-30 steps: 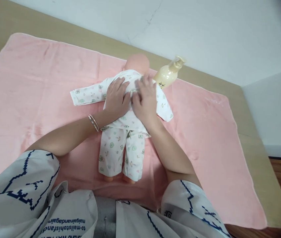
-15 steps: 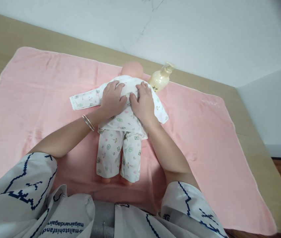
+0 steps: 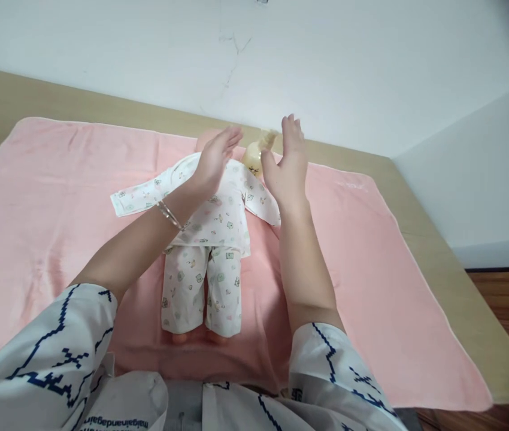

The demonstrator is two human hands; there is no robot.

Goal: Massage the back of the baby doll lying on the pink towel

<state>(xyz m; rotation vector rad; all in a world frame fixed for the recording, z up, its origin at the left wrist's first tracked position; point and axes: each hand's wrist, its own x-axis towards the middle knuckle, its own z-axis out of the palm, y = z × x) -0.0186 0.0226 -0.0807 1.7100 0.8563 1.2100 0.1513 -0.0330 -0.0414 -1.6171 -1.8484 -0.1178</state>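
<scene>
A baby doll [image 3: 225, 224] in white printed pajamas lies on a pink blanket [image 3: 348, 269], its head at the far end and its feet towards me. Its left-side sleeve stretches out flat. My left hand [image 3: 216, 158] is raised over the doll's upper body, fingers extended, and hides part of the head and shoulder. Off to the right, my right hand [image 3: 288, 164] is lifted with its fingers up and the thumb apart. Neither hand holds anything. Partly behind my right hand is a pale yellow pump bottle [image 3: 253, 157], next to the doll's shoulder.
The blanket covers much of a light wooden table [image 3: 420, 239]. A white wall [image 3: 147, 54] with thin cracks rises behind it. Brown wood flooring [image 3: 506, 299] shows past the table's right edge.
Both hands have come up off the doll's chest, the right one moving out to the right. The view has shifted, so the doll and bottle appear further left.
</scene>
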